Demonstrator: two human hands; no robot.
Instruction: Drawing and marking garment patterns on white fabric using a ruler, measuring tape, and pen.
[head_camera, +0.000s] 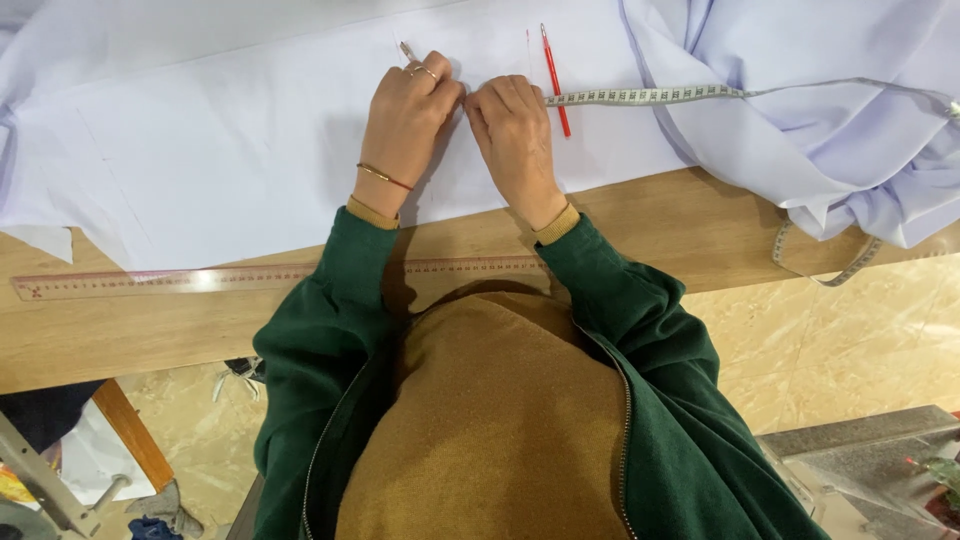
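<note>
A left hand (405, 125) and right hand (517, 135) rest side by side, fingertips pinching pale cloth (230, 140) that runs crosswise under them. A tape measure (650, 96) touches the right hand and stretches rightward; a red pencil (555, 80) lies just beyond. A long ruler (200, 280) lies behind the wrists, near the wooden table (680, 225) edge.

Flat pale cloth (230, 150) toward the counter's left edge: open passage. Right of the right hand (515, 135): red pencil (553, 75), tape measure (650, 96), then bunched cloth heap (820, 120) block. Long ruler (270, 277) lies along the near counter (680, 225) edge.
</note>
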